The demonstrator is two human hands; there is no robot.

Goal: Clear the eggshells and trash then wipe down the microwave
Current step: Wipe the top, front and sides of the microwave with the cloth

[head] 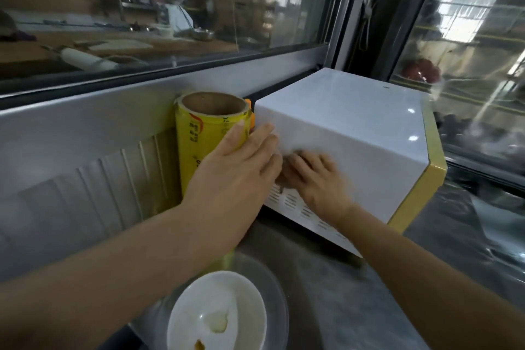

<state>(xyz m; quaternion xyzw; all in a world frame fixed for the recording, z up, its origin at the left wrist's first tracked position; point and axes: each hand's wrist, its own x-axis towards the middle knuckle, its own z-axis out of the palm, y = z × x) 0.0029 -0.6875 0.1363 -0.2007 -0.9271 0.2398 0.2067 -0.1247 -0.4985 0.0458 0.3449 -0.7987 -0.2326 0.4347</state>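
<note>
A white microwave (355, 128) with a yellow front trim stands on the grey counter by the window. My left hand (238, 162) lies flat, fingers straight, against the microwave's near left corner and the yellow roll beside it. My right hand (315, 179) presses a brownish cloth (284, 172) against the microwave's side panel, just above the vent slots. The right hand is motion-blurred, and the cloth is mostly hidden under its fingers.
A tall yellow roll of cling film (207, 136) stands upright left of the microwave, touching the wall. A white bowl (218, 312) with a little residue sits in a clear dish at the counter's near edge. Window glass runs behind and to the right.
</note>
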